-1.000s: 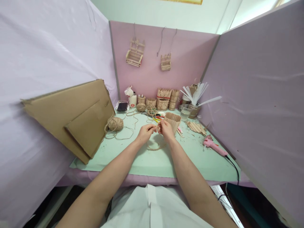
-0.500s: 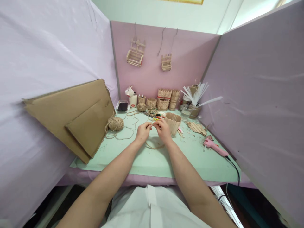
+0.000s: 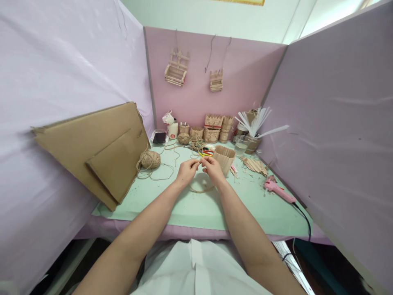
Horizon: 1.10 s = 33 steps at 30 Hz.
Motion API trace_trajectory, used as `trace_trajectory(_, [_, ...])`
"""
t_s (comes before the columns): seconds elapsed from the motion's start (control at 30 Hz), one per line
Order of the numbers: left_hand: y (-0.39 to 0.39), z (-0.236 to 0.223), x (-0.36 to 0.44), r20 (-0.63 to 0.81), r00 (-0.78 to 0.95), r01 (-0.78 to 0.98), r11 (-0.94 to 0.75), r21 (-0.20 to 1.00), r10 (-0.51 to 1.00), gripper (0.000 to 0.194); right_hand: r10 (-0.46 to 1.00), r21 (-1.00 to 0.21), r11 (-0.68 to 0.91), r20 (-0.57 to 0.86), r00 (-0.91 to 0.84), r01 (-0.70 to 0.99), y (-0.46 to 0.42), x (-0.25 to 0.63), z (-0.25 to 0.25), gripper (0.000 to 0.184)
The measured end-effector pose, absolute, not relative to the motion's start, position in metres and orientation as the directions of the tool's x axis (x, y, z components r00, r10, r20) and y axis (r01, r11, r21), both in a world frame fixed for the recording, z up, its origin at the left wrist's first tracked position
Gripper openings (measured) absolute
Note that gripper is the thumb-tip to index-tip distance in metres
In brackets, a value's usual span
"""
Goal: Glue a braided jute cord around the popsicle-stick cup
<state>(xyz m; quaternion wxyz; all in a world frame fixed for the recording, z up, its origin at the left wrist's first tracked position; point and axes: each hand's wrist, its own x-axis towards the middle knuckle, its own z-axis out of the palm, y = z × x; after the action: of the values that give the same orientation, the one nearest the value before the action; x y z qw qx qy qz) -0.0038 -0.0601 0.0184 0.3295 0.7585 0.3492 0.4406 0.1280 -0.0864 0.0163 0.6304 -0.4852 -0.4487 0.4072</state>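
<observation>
My left hand (image 3: pixel 187 171) and my right hand (image 3: pixel 212 169) meet fingertip to fingertip above the middle of the table. Both pinch a length of twine (image 3: pixel 202 191), which hangs below them in a loop near the table top. The exact spot where the fingers grip is too small to make out. Just behind my right hand stands a wooden-stick basket (image 3: pixel 224 159), open at the top. A ball of twine (image 3: pixel 150 159) lies to the left of my left hand, with loose strands around it.
A pink glue gun (image 3: pixel 278 190) with a black cord lies at the right, near some flat wooden sticks (image 3: pixel 255 165). Cardboard sheets (image 3: pixel 101 151) lean at the left. Small stick baskets (image 3: pixel 211 135), a clear plastic cup (image 3: pixel 241 145) and a phone (image 3: pixel 159 137) stand or lie along the back.
My fingertips have shifted slightly on the twine and the hands are a touch farther right in view. The loop still hangs beneath them.
</observation>
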Motion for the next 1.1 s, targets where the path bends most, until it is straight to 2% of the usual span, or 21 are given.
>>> trace_trajectory(0.2, [-0.0615, 0.0190, -0.0025, 0.412, 0.385, 0.216, -0.515, 0.830, 0.826, 0.022, 0.971, -0.982, 0.143, 0.114, 0.211, -0.126, -0.0851, 0.1283, 0.0155, 0.033])
trace_trajectory(0.37, [-0.0598, 0.0171, -0.0010, 0.384, 0.321, 0.172, -0.452, 0.876, 0.866, 0.022, 0.903, -0.960, 0.274, 0.278, 0.327, 0.058, -0.0846, 0.1273, 0.0158, 0.028])
trace_trajectory(0.5, [-0.0574, 0.0162, -0.0007, 0.418, 0.229, 0.124, -0.452, 0.883, 0.879, 0.019, 0.845, -0.897, 0.366, 0.431, 0.317, 0.247, -0.0873, 0.1253, 0.0187, 0.026])
trace_trajectory(0.6, [-0.0561, 0.0154, -0.0003, 0.418, 0.192, 0.109, -0.443, 0.890, 0.888, 0.017, 0.844, -0.883, 0.373, 0.451, 0.291, 0.286, -0.0882, 0.1243, 0.0190, 0.027])
trace_trajectory(0.73, [-0.0557, 0.0154, 0.0004, 0.394, 0.166, 0.052, -0.407, 0.912, 0.904, 0.016, 0.871, -0.902, 0.350, 0.412, 0.267, 0.252, -0.0871, 0.1225, 0.0168, 0.030])
trace_trajectory(0.83, [-0.0564, 0.0175, 0.0008, 0.369, 0.164, -0.062, -0.363, 0.930, 0.915, 0.017, 0.904, -0.935, 0.319, 0.350, 0.246, 0.158, -0.0861, 0.1209, 0.0150, 0.032])
trace_trajectory(1.0, [-0.0562, 0.0187, 0.0014, 0.216, 0.308, -0.229, -0.149, 0.962, 0.927, 0.022, 0.931, -0.963, 0.266, 0.270, 0.245, 0.050, -0.0850, 0.1213, 0.0132, 0.032])
trace_trajectory(1.1, [-0.0546, 0.0167, 0.0018, 0.187, 0.334, -0.247, -0.106, 0.963, 0.924, 0.025, 0.899, -0.954, 0.292, 0.299, 0.320, 0.070, -0.0848, 0.1223, 0.0140, 0.026])
